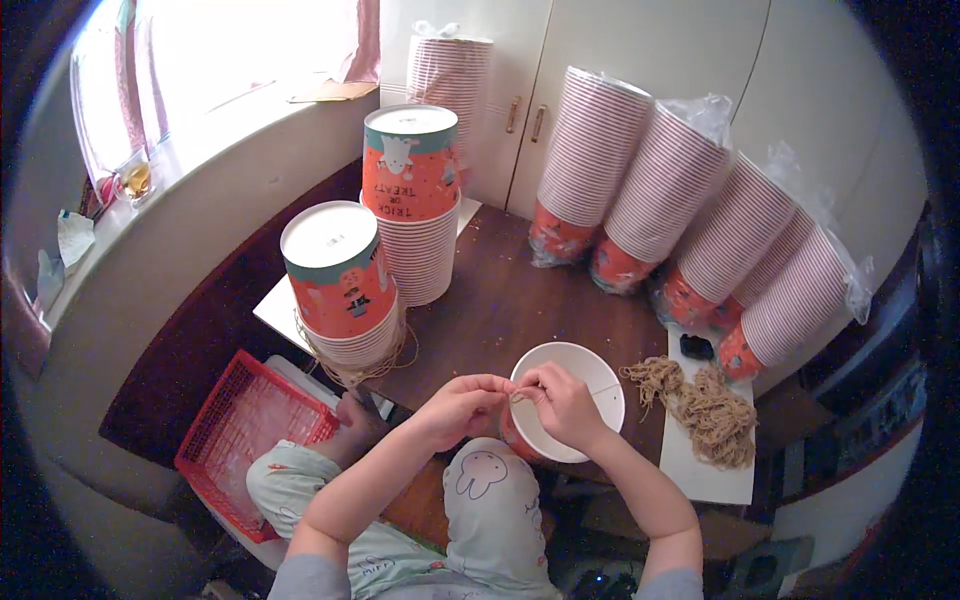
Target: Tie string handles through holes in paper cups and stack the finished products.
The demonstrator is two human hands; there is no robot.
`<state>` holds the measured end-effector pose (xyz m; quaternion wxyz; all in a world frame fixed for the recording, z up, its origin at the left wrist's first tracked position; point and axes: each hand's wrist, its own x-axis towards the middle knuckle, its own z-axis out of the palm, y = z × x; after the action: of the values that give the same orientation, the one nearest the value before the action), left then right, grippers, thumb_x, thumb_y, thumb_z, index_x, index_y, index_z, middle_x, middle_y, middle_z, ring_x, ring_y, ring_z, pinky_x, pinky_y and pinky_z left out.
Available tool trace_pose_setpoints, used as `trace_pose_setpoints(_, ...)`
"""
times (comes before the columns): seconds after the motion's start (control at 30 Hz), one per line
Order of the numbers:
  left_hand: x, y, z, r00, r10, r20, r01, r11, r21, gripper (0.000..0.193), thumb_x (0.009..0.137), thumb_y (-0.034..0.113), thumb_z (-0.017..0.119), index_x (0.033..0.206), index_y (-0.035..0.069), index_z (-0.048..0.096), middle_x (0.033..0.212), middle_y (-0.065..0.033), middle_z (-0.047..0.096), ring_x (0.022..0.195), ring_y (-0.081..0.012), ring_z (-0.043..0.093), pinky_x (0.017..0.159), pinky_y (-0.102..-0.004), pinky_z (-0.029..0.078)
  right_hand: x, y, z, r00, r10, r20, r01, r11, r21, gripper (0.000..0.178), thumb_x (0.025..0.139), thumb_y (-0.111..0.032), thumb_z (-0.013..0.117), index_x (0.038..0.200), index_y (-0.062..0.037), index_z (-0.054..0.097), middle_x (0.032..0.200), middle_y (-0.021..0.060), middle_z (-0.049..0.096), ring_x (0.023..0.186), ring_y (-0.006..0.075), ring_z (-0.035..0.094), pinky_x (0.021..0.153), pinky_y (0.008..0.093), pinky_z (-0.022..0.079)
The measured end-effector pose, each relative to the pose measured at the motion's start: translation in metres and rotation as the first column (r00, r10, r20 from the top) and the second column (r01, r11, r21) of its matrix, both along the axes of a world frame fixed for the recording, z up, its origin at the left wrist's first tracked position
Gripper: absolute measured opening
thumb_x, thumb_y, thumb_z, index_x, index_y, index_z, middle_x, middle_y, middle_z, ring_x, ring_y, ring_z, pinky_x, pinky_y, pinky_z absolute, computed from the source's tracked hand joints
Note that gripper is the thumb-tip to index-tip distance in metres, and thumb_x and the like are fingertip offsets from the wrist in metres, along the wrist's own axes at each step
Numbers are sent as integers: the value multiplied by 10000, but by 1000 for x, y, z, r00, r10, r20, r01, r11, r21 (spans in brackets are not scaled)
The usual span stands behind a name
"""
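Observation:
A white-lined paper bucket (585,372) with an orange printed outside rests tilted against my lap at the table's near edge, its mouth facing up. My left hand (462,406) and my right hand (562,400) meet at its near rim, fingers pinched together on the rim; a thin piece of twine may lie between them, too small to tell. A heap of tan twine pieces (702,405) lies on a white sheet (700,470) just right of the bucket.
Two stacks of upturned orange buckets (340,275) (412,190) stand at the left of the brown table (500,300). Long bagged stacks of buckets (690,200) lean at the back right. A red plastic basket (245,435) sits low at the left.

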<state>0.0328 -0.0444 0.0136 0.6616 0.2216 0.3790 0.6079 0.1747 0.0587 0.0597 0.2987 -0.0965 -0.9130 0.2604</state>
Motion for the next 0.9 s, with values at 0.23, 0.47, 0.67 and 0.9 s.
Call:
trace_pose_setpoints(0.23, 6, 0, -4, 739, 296, -605, -61, 924, 378, 199, 773, 64, 572, 969, 32, 569, 860, -16, 524, 773, -134, 525, 692, -258, 444, 0, 0, 4, 997, -3, 72, 12, 992, -122, 72, 776, -108, 553, 812, -49, 532, 771, 106, 541, 705, 291, 552, 597, 374, 435)
trace_pose_setpoints(0.47, 5, 2, -3, 492, 399, -773, -73, 904, 421, 132, 767, 148, 632, 842, 45, 598, 881, -22, 499, 723, -63, 496, 578, -209, 408, 3, 5, 2, 998, -18, 53, 29, 976, -214, 55, 780, -53, 556, 798, -4, 539, 739, 90, 555, 624, 150, 528, 555, 260, 421)
trace_pose_setpoints(0.67, 6, 3, 2, 650, 257, -716, -127, 965, 231, 136, 760, 134, 618, 805, 18, 563, 741, -15, 556, 631, -73, 488, 572, -208, 410, 9, 12, -4, 994, -34, 101, 60, 962, -267, 63, 782, -60, 557, 801, -3, 537, 721, 73, 547, 611, 125, 500, 549, 252, 411)
trace_pose_setpoints(0.9, 10, 6, 13, 818, 253, -516, -125, 955, 271, 138, 781, 122, 584, 829, -3, 552, 720, -4, 570, 651, -49, 510, 583, -204, 428, 11, 12, -5, 987, -9, 159, 52, 962, -267, 74, 785, -73, 557, 811, -6, 539, 717, 72, 548, 603, 116, 493, 541, 250, 402)
